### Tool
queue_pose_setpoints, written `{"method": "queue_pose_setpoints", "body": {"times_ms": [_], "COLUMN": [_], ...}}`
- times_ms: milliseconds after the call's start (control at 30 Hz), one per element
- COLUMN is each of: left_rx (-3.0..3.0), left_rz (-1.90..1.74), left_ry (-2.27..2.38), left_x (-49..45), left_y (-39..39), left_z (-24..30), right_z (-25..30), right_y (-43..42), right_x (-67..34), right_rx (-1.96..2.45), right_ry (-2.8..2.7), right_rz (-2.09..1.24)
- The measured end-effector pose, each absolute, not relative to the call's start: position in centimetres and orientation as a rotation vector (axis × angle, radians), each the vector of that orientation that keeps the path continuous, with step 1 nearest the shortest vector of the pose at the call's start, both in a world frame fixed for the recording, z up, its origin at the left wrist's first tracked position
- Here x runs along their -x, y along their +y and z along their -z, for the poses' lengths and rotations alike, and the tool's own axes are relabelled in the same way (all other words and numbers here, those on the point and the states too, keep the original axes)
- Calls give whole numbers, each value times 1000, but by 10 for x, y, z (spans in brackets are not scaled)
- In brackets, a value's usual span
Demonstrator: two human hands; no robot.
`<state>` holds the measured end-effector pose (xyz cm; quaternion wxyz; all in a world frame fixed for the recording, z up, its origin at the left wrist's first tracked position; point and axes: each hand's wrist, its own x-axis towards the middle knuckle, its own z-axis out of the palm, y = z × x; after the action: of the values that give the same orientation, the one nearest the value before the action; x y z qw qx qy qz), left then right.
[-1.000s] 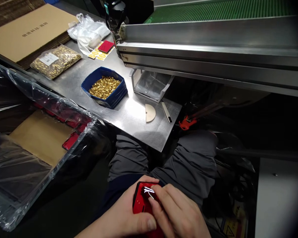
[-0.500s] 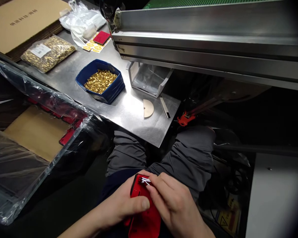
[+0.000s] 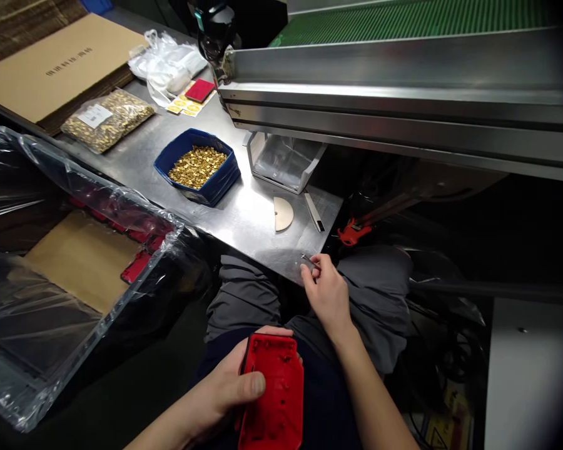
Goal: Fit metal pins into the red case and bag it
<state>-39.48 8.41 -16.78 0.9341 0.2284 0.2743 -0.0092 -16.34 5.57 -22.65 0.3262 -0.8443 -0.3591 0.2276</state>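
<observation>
My left hand (image 3: 241, 381) is closed around a red plastic casing (image 3: 276, 394) with a black edge, its hollow inner side with small posts facing up. The thumb lies over its left rim. My right hand (image 3: 327, 290) is at the near corner of the metal table (image 3: 244, 228), pinching a small slim metal piece (image 3: 310, 260) between thumb and fingers; its exact kind is unclear. Ahead of it on the table lie a pale half-round disc (image 3: 283, 214) and a white-handled cutter (image 3: 314, 211).
A blue bin (image 3: 211, 187) holds small brass-coloured parts, beside a clear tray (image 3: 286, 162) under a metal conveyor frame (image 3: 380, 106). A bag of brass parts (image 3: 110, 119) lies at far left. The plastic-lined crate (image 3: 117, 294) at left contains red casings. Orange-handled tool (image 3: 354, 232) hangs past the corner.
My right hand has moved from the red casing forward to the table corner, with a slim metal piece in its fingers. Shiny metal seen at the casing's top is gone from there.
</observation>
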Motion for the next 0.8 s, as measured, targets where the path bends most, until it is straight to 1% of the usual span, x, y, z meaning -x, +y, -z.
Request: {"method": "queue_pose_setpoints", "body": {"times_ms": [67, 200, 333, 467, 633, 800], "left_rx": [-458, -456, -464, -451, -447, -442], "left_rz": [1, -3, -5, -18, -7, -20], "left_ry": [563, 572, 527, 475, 465, 471], "left_x": [397, 396, 392, 390, 386, 386], "left_y": [83, 84, 87, 87, 86, 86], "left_z": [171, 171, 168, 168, 168, 166], "right_z": [210, 167, 140, 140, 148, 146], "right_y": [47, 16, -11, -19, -15, -12], "right_x": [165, 176, 193, 206, 211, 211], "right_rx": [2172, 1986, 1735, 1597, 1632, 1650], "right_ry": [-940, -963, -1267, -1520, -1592, -1667], "right_rz": [-604, -754, -841, -825, -835, -771]}}
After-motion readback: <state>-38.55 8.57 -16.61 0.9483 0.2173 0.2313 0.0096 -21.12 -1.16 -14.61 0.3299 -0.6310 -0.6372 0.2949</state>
